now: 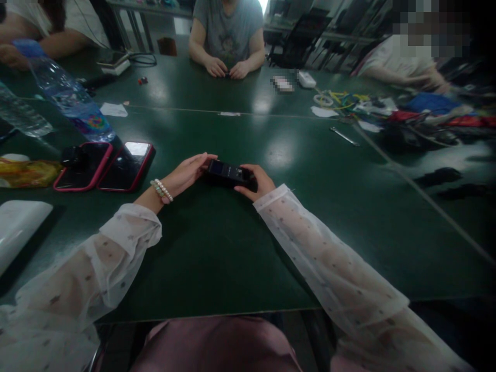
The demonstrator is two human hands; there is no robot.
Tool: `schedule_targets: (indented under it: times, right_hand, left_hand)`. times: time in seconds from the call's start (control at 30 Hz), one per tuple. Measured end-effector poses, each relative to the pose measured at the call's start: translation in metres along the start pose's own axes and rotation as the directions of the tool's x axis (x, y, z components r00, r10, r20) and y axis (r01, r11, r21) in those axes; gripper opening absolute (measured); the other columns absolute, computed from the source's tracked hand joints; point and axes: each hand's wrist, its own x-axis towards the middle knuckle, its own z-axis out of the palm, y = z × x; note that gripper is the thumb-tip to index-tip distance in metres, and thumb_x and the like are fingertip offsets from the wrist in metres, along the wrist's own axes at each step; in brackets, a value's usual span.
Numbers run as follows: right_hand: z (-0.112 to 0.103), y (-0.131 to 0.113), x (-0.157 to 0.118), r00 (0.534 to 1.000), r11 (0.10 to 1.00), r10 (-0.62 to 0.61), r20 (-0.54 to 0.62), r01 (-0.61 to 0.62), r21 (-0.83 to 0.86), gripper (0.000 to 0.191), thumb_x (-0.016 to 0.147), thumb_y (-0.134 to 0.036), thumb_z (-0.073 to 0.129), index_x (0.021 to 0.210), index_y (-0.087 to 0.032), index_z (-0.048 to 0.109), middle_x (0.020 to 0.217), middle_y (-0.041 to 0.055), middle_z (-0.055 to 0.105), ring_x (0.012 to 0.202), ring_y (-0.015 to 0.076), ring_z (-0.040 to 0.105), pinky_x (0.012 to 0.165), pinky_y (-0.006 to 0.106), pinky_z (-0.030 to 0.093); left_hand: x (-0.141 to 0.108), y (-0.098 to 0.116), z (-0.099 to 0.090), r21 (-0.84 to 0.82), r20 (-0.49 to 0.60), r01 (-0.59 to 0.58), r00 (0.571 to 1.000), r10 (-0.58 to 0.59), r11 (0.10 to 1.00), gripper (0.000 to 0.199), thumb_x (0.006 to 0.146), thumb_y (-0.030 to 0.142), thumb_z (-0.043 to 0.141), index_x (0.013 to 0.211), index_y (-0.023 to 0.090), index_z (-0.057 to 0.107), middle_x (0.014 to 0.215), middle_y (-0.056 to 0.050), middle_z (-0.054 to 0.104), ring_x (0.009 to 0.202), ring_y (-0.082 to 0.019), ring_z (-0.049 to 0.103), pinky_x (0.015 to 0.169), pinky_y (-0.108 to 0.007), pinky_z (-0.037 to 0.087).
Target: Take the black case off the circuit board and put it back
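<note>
Nearest, pink cloth (pixel 217 343) covers the lap on the near side of the black device (pixel 229 172), and two sheer white sleeves (pixel 321 258) run toward it from the left and right. A white box (pixel 21 227) lies well to the left of the device and nearer than it. The device itself, with a small screen at its left end, is between the two hands over the green tabletop (pixel 217 253); whether it rests there or is slightly raised, I cannot tell. The left hand (pixel 190 169), a beaded bracelet (pixel 161 191) at its wrist, has its fingers stretched against the device's left end; whether that grip pinches, I cannot tell. The right hand (pixel 260 182) has its grip closed around the right end, thumb on the near side. Left of the device are two phones (pixel 124 173) in red cases, with a yellow packet (pixel 31 173) farther left. Beyond the device, a blue-capped bottle (pixel 73 101) stands tilted in view to the left, and a wrench (pixel 344 136) lies to the right. Farther beyond, yellow cables (pixel 351 98) are on its right, and a person in a grey shirt (pixel 229 31) sits straight across from it.
</note>
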Motion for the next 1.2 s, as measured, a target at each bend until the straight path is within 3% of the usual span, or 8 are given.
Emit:
schedule_targets:
  times: [0.4, 0.63, 0.97, 1.2]
  right_hand:
    - [-0.001, -0.001, 0.0, 1.0, 1.0, 0.02, 0.003, -0.02, -0.018, 0.06, 0.076, -0.039, 0.074, 0.129, -0.026, 0.05, 0.125, 0.0117, 0.061, 0.117, 0.0325, 0.06, 0.091, 0.056, 0.054]
    - [0.0, -0.001, 0.001, 1.0, 1.0, -0.002, -0.004, 0.002, -0.022, 0.06, 0.076, -0.04, 0.074, 0.129, -0.025, 0.05, 0.125, 0.0124, 0.061, 0.117, 0.0323, 0.059, 0.092, 0.055, 0.054]
    - [0.001, 0.002, 0.0, 1.0, 0.999, -0.015, -0.008, 0.015, -0.034, 0.06, 0.077, -0.04, 0.074, 0.129, -0.026, 0.049, 0.125, 0.0113, 0.061, 0.116, 0.032, 0.06, 0.09, 0.054, 0.054]
    - [0.002, 0.002, -0.001, 1.0, 1.0, -0.014, -0.017, 0.014, -0.027, 0.058, 0.077, -0.041, 0.073, 0.128, -0.025, 0.049, 0.124, 0.0119, 0.061, 0.115, 0.0318, 0.06, 0.089, 0.053, 0.055]
  left_hand:
    - [-0.004, 0.009, 0.005, -0.017, -0.004, 0.02, 1.0, -0.02, 1.0, 0.049, 0.097, 0.054, 0.047, 0.124, 0.016, 0.063, 0.133, -0.013, 0.062, 0.125, -0.025, 0.054, 0.103, -0.038, 0.042]
    - [-0.005, 0.007, 0.003, -0.082, 0.064, 0.008, 0.998, -0.003, 0.997, 0.049, 0.099, 0.054, 0.045, 0.128, 0.018, 0.06, 0.139, -0.012, 0.059, 0.132, -0.026, 0.05, 0.108, -0.04, 0.038]
    - [-0.007, 0.012, 0.007, -0.025, 0.059, 0.013, 0.998, -0.012, 1.0, 0.049, 0.097, 0.055, 0.047, 0.127, 0.02, 0.063, 0.141, -0.01, 0.058, 0.135, -0.027, 0.047, 0.111, -0.041, 0.037]
    - [-0.006, 0.01, 0.005, 0.008, 0.092, -0.003, 0.996, 0.002, 1.0, 0.051, 0.098, 0.055, 0.044, 0.134, 0.022, 0.058, 0.15, -0.009, 0.049, 0.143, -0.026, 0.038, 0.117, -0.043, 0.029]
